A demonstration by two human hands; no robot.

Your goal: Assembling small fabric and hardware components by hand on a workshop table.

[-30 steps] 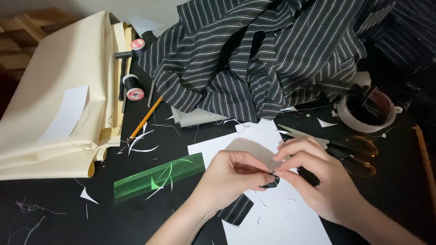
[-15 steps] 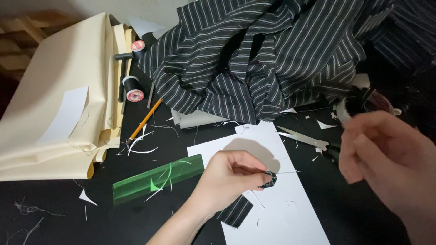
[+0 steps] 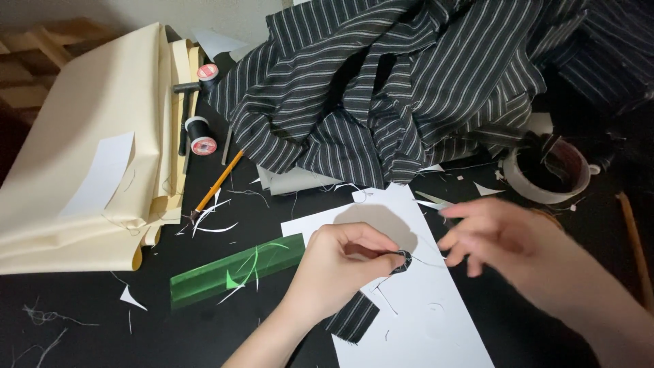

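left hand: fingers clamped on small dark striped fabric piece, over white paper
right hand: blurred, finger state unclear
free room: bare bench near-left

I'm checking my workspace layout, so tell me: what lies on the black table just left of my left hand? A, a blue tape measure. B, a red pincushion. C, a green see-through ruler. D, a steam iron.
C: a green see-through ruler lies flat on the black table just left of the left hand, with pale scraps on it.
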